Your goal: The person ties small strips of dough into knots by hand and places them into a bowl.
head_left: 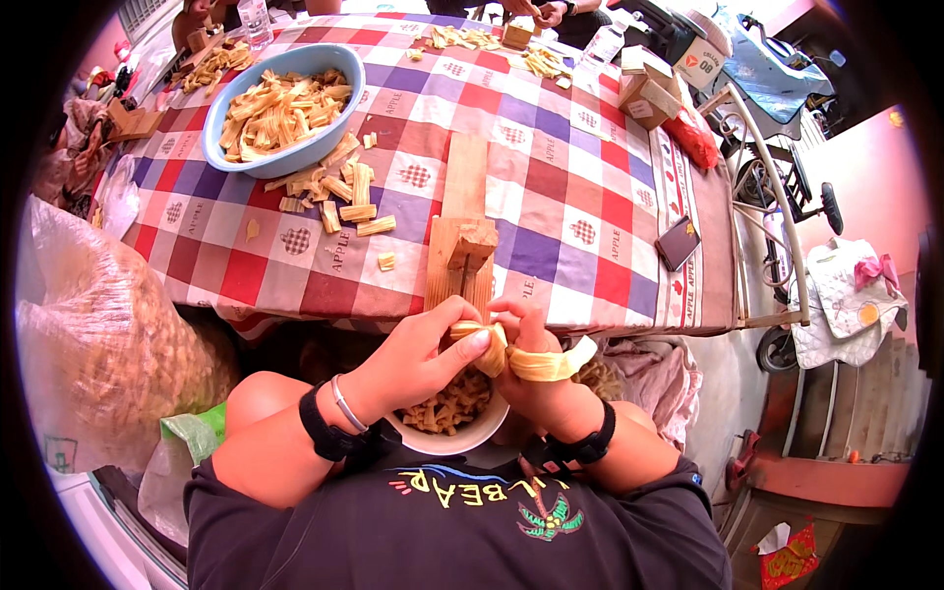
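My left hand (418, 359) is closed, thumb and fingers pinching a folded, pale yellow ribbed strip (553, 365). Closed round the same strip is my right hand (539, 391), with one end curling out past its fingers. Both hands meet just in front of the table edge, above a white bowl (470, 442) at my lap that holds small yellow-brown pieces. Right beyond my fingers, a wooden board with an upright block (470, 241) lies at the table's edge. What the strip is made of I cannot make out.
A blue basin (285, 59) full of yellow strips stands at the far left, with loose strips (344, 192) beside it. A phone (678, 243) and a cardboard box (649, 88) lie on the right. A large clear sack (118, 324) stands left. Other people's hands (536, 12) work across the table.
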A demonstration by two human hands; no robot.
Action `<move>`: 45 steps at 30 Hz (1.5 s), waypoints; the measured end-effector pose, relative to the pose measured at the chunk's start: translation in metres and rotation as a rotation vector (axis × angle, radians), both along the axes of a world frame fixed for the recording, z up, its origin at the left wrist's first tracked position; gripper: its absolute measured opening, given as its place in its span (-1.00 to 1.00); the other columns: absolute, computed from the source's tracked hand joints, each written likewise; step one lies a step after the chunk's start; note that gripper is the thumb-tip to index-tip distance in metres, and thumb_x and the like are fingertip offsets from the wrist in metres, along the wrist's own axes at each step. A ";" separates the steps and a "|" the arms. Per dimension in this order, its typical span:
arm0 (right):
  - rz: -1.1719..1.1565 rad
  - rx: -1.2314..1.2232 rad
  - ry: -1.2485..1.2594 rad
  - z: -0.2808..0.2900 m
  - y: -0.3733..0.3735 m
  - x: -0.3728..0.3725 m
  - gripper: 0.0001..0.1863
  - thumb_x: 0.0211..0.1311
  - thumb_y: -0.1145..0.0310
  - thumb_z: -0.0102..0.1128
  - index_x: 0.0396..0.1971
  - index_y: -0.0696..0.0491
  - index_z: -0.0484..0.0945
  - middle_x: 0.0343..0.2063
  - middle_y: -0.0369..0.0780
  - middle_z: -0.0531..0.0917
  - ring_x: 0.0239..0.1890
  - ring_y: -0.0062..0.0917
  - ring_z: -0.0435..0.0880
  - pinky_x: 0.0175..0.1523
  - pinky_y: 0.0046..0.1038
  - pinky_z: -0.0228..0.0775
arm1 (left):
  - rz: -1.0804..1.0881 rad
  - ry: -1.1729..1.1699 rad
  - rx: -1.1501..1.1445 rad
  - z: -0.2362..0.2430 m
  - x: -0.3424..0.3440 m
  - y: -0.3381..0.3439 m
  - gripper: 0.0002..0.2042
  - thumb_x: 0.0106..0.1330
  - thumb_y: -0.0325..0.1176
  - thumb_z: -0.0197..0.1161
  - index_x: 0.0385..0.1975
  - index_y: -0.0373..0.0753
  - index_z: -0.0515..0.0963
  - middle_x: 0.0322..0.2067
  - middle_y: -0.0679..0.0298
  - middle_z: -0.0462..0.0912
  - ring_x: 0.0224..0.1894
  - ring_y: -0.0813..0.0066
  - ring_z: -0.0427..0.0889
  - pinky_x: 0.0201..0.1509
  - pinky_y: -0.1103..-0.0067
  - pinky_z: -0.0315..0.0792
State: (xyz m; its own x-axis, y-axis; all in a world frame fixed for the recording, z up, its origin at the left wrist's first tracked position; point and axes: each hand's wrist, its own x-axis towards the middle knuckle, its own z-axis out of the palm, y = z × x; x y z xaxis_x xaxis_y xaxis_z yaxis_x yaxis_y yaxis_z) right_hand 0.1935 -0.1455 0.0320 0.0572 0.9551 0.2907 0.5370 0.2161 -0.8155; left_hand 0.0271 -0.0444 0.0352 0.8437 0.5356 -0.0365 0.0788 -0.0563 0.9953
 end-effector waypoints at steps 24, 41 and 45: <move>0.152 -0.057 -0.199 0.010 0.006 0.025 -0.84 0.34 0.38 0.20 -0.45 0.05 0.48 -0.55 -0.15 0.54 -0.47 -0.15 0.55 -0.38 -0.19 0.36 | -0.109 0.066 0.226 0.015 -0.009 0.016 -0.74 0.21 -0.47 0.28 -0.11 -0.30 0.49 -0.35 0.30 0.57 -0.33 0.60 0.53 -0.19 0.63 0.45; 0.409 -0.848 0.637 0.034 0.004 0.039 -0.64 0.51 0.20 0.05 -0.46 0.13 0.54 -0.64 -0.37 0.54 -0.62 -0.73 0.50 -0.50 -0.61 0.32 | 0.072 -0.351 -0.388 0.013 -0.014 0.017 -0.75 0.32 -0.49 0.24 -0.06 -0.27 0.40 -0.25 0.25 0.53 -0.23 0.56 0.60 -0.07 0.56 0.52; 0.602 -0.972 0.457 0.021 0.007 0.061 -0.59 0.21 0.05 0.43 -0.53 0.10 0.55 -0.62 -0.41 0.54 -0.55 -0.78 0.50 -0.43 -0.66 0.30 | -0.023 -0.237 -0.598 0.012 -0.011 0.014 -0.68 0.30 -0.55 0.21 -0.01 -0.24 0.31 -0.24 0.25 0.47 -0.34 0.52 0.59 -0.17 0.50 0.57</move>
